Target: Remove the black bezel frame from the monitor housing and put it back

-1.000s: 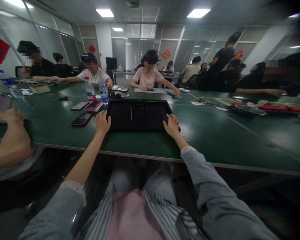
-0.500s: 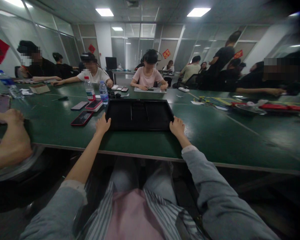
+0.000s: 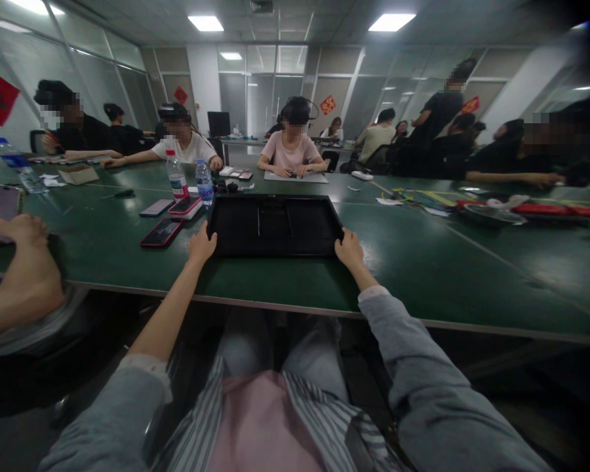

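Note:
A flat black rectangular panel (image 3: 275, 226), like a monitor lying on its face, rests on the green table (image 3: 423, 262) in front of me. My left hand (image 3: 201, 244) grips its near left corner, fingers curled on the edge. At the near right corner my right hand (image 3: 350, 248) is closed on the panel's rim. Both arms stretch forward from my lap.
Three phones (image 3: 161, 232) and two water bottles (image 3: 177, 176) lie left of the panel. A neighbour's hand with a phone (image 3: 4, 204) is at far left. Several people sit round the table; red and yellow items (image 3: 521, 211) lie at right.
My right hand slid off the panel's top face to its near right corner and closed on the edge. The left hand stayed at the left corner. The panel shifted slightly.

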Demonstrator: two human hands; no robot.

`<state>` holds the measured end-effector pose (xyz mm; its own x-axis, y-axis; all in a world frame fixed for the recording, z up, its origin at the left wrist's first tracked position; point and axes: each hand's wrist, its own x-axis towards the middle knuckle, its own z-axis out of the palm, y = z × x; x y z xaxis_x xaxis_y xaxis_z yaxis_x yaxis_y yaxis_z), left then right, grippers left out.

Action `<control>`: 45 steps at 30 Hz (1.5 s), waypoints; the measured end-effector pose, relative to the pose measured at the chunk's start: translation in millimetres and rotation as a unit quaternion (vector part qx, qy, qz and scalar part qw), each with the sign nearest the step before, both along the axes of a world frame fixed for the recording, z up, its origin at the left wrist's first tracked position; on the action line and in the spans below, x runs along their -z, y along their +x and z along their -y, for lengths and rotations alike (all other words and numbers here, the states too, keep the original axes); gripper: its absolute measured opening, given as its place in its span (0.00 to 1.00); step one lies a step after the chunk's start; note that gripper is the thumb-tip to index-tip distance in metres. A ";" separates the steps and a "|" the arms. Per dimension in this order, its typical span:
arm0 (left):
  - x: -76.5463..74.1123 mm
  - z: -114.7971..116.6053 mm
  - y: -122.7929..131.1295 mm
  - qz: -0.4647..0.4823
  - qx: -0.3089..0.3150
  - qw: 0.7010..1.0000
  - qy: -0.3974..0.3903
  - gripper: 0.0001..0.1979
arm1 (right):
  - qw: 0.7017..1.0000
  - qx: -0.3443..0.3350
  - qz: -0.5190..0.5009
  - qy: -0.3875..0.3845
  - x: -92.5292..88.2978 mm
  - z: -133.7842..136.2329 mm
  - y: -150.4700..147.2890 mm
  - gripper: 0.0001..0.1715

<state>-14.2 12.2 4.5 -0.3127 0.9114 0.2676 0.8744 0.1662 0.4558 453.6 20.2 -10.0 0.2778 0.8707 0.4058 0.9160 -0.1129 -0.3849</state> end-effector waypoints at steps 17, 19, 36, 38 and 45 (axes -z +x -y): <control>-1.8 2.6 1.3 0.012 -0.004 1.000 0.016 0.33 | 1.000 -0.012 0.009 0.027 5.1 -3.3 2.1 0.33; -2.1 2.8 1.5 0.012 -0.003 1.000 0.014 0.33 | 1.000 -0.010 0.010 0.026 5.0 -2.6 1.5 0.33; 1.3 -0.5 -1.5 0.017 -0.001 1.000 0.025 0.33 | 1.000 -0.011 0.001 0.021 2.1 -1.4 0.6 0.34; 1.3 -0.9 -1.6 0.017 -0.001 1.000 0.023 0.33 | 1.000 -0.009 0.000 0.018 1.8 -1.0 0.3 0.34; 0.1 -1.1 -0.4 0.016 -0.011 1.000 0.015 0.32 | 0.999 -0.011 -0.005 0.031 3.3 -0.5 -0.1 0.34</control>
<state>-14.5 13.2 4.4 -0.3424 0.8958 0.2833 0.8553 0.1724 0.4887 453.5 20.7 -13.4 0.2629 0.8500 0.4564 0.9142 -0.0684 -0.3994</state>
